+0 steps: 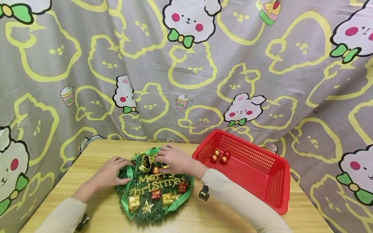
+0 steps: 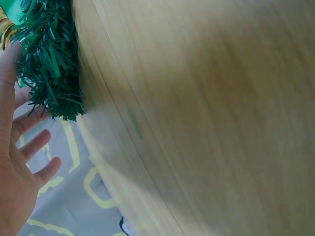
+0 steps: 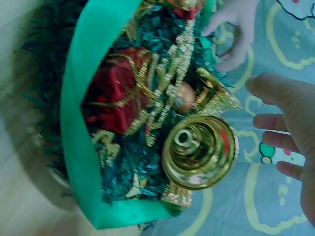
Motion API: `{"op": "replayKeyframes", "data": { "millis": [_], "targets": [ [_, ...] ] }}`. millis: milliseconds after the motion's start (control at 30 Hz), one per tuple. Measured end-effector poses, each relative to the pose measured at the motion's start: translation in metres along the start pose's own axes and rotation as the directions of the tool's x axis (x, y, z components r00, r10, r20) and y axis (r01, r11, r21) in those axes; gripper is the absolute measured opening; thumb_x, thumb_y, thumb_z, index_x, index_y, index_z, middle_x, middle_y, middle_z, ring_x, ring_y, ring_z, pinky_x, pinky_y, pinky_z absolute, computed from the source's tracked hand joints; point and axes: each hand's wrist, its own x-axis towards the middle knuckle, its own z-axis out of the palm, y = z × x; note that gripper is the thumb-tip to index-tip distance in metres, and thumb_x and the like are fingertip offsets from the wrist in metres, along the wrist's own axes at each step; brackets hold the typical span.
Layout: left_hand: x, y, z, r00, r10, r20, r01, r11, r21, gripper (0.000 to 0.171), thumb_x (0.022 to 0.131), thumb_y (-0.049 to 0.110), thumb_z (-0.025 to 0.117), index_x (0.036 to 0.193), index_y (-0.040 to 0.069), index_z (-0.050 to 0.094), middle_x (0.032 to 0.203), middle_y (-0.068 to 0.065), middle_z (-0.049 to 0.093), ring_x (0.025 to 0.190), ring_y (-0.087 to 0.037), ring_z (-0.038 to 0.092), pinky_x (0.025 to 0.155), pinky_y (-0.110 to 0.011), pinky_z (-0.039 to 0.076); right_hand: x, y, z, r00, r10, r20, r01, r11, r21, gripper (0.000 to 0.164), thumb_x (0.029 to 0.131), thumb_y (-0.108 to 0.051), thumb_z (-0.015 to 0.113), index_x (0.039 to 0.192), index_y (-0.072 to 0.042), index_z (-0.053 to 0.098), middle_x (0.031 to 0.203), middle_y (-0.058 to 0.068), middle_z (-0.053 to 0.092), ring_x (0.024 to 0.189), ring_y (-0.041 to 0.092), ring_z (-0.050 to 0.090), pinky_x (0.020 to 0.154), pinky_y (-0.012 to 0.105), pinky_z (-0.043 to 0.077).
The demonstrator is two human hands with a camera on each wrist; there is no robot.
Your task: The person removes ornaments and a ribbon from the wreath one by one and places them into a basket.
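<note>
A green tinsel wreath (image 1: 148,216) lies on the table, with gold "Merry Christmas" lettering (image 1: 157,183), small gift boxes, stars and a green ribbon (image 1: 125,200). At its top sit a gold bell (image 1: 146,163) and a copper-coloured ball (image 1: 155,170). My left hand (image 1: 109,173) is at the wreath's left edge, its thumb by the ribbon and its fingers spread, some partly hidden behind tinsel in the left wrist view. Over the upper right of the wreath is my right hand (image 1: 173,160). In the right wrist view its fingers are loosely extended beside a gold bell (image 3: 199,152), holding nothing.
A red plastic basket (image 1: 256,181) stands right of the wreath, with several shiny balls (image 1: 223,159) in its far left corner. The wooden table (image 1: 96,210) ends at a patterned curtain (image 1: 192,81) behind. A green tinsel strand (image 2: 133,121) lies on the wood.
</note>
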Motion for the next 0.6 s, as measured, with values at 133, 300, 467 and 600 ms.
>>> {"op": "replayKeyframes", "data": {
  "millis": [133, 300, 467, 600],
  "targets": [
    [0.0, 0.001, 0.0, 1.0, -0.001, -0.007, 0.001, 1.0, -0.004, 0.054, 0.076, 0.048, 0.085, 0.122, 0.023, 0.07, 0.124, -0.004, 0.07, 0.116, -0.031, 0.06, 0.1, -0.063, 0.049, 0.002, -0.005, 0.013, 0.999, -0.01, 0.038, 0.011, 1.0, -0.01, 0.031, 0.092, -0.041, 0.074, 0.119, -0.026, 0.073, 0.107, -0.009, 0.07, 0.102, 0.013, 0.06, 0.094, 0.033, 0.048],
    [0.0, 0.0, 0.0, 1.0, -0.017, 0.016, 0.017, 1.0, -0.006, 0.054, 0.077, 0.047, 0.085, 0.123, 0.024, 0.069, 0.126, -0.004, 0.069, 0.118, -0.031, 0.059, 0.101, -0.063, 0.048, 0.004, -0.008, 0.024, 0.997, -0.024, 0.073, 0.026, 0.999, -0.038, 0.029, 0.093, -0.04, 0.073, 0.12, -0.028, 0.072, 0.104, -0.011, 0.069, 0.097, 0.011, 0.057, 0.089, 0.032, 0.046],
    [0.0, -0.001, 0.0, 0.999, -0.029, 0.034, 0.029, 1.0, -0.005, 0.055, 0.077, 0.048, 0.084, 0.124, 0.024, 0.069, 0.127, -0.003, 0.069, 0.12, -0.032, 0.059, 0.103, -0.063, 0.047, 0.004, -0.01, 0.03, 0.995, -0.022, 0.099, 0.029, 0.997, -0.07, 0.031, 0.093, -0.041, 0.072, 0.122, -0.03, 0.072, 0.106, -0.012, 0.07, 0.096, 0.011, 0.056, 0.091, 0.033, 0.046],
    [-0.001, 0.0, 0.001, 0.999, -0.022, 0.026, 0.022, 1.0, -0.007, 0.055, 0.077, 0.048, 0.084, 0.124, 0.023, 0.069, 0.127, -0.003, 0.069, 0.119, -0.032, 0.059, 0.102, -0.063, 0.048, 0.006, -0.01, 0.035, 0.992, -0.015, 0.125, 0.026, 0.996, -0.089, 0.033, 0.093, -0.044, 0.072, 0.124, -0.032, 0.071, 0.11, -0.013, 0.07, 0.099, 0.01, 0.057, 0.094, 0.034, 0.046]
  ]
}}
